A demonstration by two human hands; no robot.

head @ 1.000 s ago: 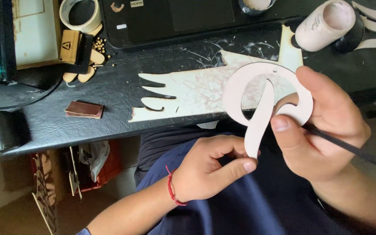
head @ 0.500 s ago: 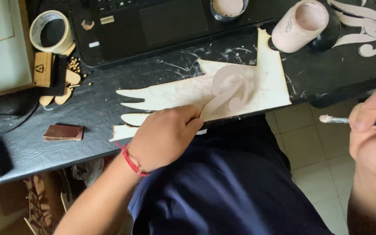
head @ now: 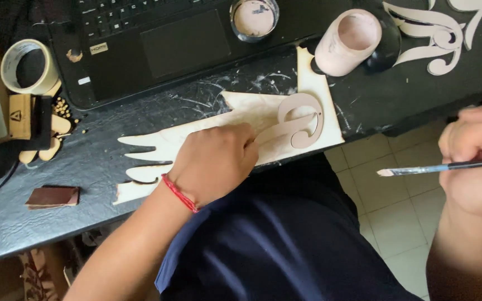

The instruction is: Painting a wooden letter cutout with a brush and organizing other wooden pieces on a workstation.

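Observation:
My left hand, with a red thread at the wrist, rests on a pale cut-out wooden sheet on the black table. Its fingertips pinch the tail of a curled, pale pink wooden scroll piece that lies flat on the sheet. My right hand is off the table edge at the right, closed around a thin paintbrush whose pale tip points left, apart from the scroll piece.
An open paint jar and its lid stand behind the sheet, next to a black laptop. A tape roll, small wooden bits and a brown block lie at the left. More pink scrolls sit far right.
The scroll piece went from being held up in both hands down onto the sheet. My left hand followed it to the table. My right hand moved away right with the brush.

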